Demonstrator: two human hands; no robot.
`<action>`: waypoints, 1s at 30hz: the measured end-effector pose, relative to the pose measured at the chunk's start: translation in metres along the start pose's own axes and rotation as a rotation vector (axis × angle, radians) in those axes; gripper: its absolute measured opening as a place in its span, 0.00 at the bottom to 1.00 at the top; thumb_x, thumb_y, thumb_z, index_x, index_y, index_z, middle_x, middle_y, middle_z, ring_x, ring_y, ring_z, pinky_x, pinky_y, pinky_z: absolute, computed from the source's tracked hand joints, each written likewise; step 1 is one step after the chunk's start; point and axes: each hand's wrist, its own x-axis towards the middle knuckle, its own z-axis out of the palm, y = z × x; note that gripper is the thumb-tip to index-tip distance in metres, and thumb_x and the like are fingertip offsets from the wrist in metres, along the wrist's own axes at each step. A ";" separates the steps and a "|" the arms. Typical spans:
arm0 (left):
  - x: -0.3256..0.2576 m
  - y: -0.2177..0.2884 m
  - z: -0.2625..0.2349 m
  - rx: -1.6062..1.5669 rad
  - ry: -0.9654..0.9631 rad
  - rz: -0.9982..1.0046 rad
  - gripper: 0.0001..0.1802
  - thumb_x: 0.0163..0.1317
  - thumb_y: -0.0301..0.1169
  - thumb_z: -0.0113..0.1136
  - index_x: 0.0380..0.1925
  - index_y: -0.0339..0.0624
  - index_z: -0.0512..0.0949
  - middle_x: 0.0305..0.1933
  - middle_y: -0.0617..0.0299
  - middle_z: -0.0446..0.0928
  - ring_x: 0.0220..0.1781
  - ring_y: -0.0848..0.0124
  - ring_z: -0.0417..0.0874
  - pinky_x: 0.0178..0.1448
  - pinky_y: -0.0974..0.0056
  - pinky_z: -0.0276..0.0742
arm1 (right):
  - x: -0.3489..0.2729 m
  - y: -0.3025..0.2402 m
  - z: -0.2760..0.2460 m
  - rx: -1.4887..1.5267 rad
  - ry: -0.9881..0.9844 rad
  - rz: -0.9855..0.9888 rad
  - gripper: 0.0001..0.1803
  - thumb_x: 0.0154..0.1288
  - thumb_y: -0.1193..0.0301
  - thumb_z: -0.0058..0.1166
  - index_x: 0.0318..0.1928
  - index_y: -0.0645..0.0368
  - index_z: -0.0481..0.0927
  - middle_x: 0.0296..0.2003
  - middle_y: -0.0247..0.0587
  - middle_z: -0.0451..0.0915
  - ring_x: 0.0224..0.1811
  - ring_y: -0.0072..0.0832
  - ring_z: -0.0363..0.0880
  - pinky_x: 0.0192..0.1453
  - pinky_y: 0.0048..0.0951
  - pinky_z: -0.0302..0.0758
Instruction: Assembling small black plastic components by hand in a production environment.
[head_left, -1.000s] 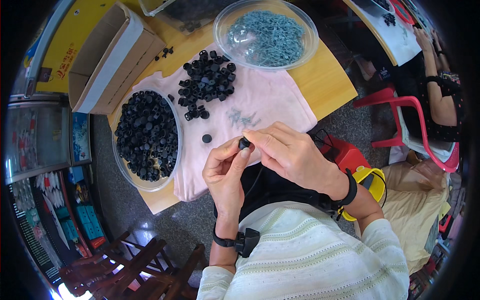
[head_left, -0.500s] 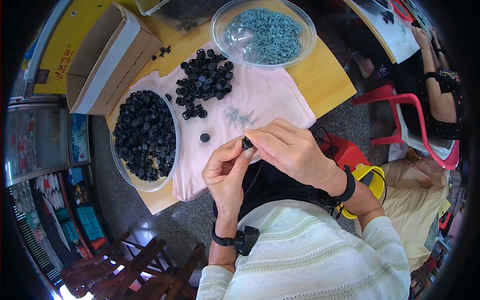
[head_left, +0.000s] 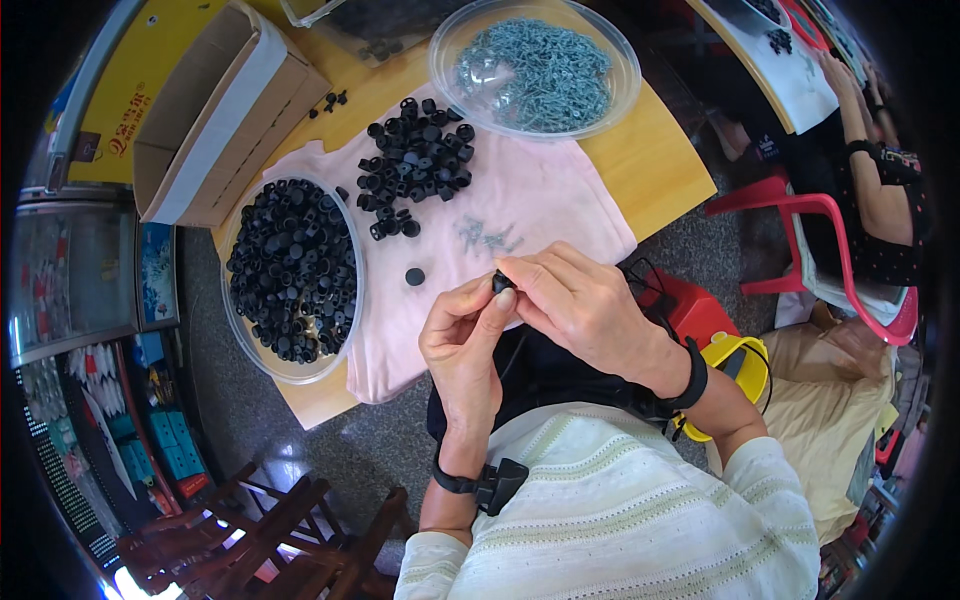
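Over the near edge of the pink cloth [head_left: 560, 190], my two hands meet at a small black plastic part [head_left: 502, 282]. My left hand [head_left: 462, 325] pinches it between thumb and fingers. My right hand [head_left: 585, 305] closes on its upper end, and its fingers partly hide the part. A lone round black cap [head_left: 415, 277] lies on the cloth left of my hands. Just beyond them is a small group of silver screws [head_left: 485, 237]. Farther off sits a loose heap of black plastic parts [head_left: 415, 160].
A clear round tub [head_left: 357, 300] full of black parts stands at the left, and a clear bowl [head_left: 633, 95] of screws at the back. An open cardboard box [head_left: 240, 130] is far left. At right, a person [head_left: 885, 200] sits on a red chair [head_left: 770, 190]. A wooden chair [head_left: 280, 530] stands lower left.
Both hands, still joined at the black part, sit slightly farther right in the picture. The whole table view has shifted a little as well. The grip looks the same.
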 end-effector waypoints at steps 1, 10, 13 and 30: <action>0.000 0.000 0.001 -0.007 0.015 -0.015 0.07 0.59 0.16 0.62 0.37 0.36 0.78 0.46 0.52 0.81 0.47 0.72 0.82 0.55 0.67 0.78 | -0.001 0.000 0.001 0.000 0.000 -0.001 0.22 0.46 0.79 0.63 0.45 0.69 0.77 0.35 0.42 0.80 0.35 0.33 0.80 0.38 0.27 0.79; -0.005 -0.002 0.007 -0.080 0.091 -0.045 0.06 0.61 0.17 0.61 0.36 0.38 0.78 0.43 0.56 0.81 0.45 0.75 0.81 0.53 0.68 0.78 | 0.001 -0.001 0.004 -0.049 0.088 0.017 0.22 0.45 0.77 0.63 0.45 0.67 0.79 0.39 0.41 0.81 0.38 0.32 0.81 0.37 0.28 0.79; -0.005 -0.003 0.006 -0.100 0.085 -0.047 0.06 0.61 0.17 0.61 0.36 0.38 0.78 0.43 0.57 0.81 0.44 0.76 0.80 0.53 0.69 0.78 | 0.002 -0.003 0.003 -0.021 0.097 0.039 0.21 0.45 0.82 0.63 0.45 0.64 0.80 0.41 0.43 0.82 0.39 0.37 0.82 0.39 0.30 0.81; -0.001 0.003 0.016 -0.158 0.048 -0.008 0.07 0.64 0.20 0.58 0.41 0.39 0.76 0.45 0.57 0.80 0.45 0.75 0.81 0.53 0.69 0.77 | 0.018 0.003 -0.002 0.192 0.116 0.072 0.16 0.46 0.80 0.63 0.39 0.62 0.78 0.36 0.41 0.81 0.37 0.36 0.80 0.37 0.29 0.79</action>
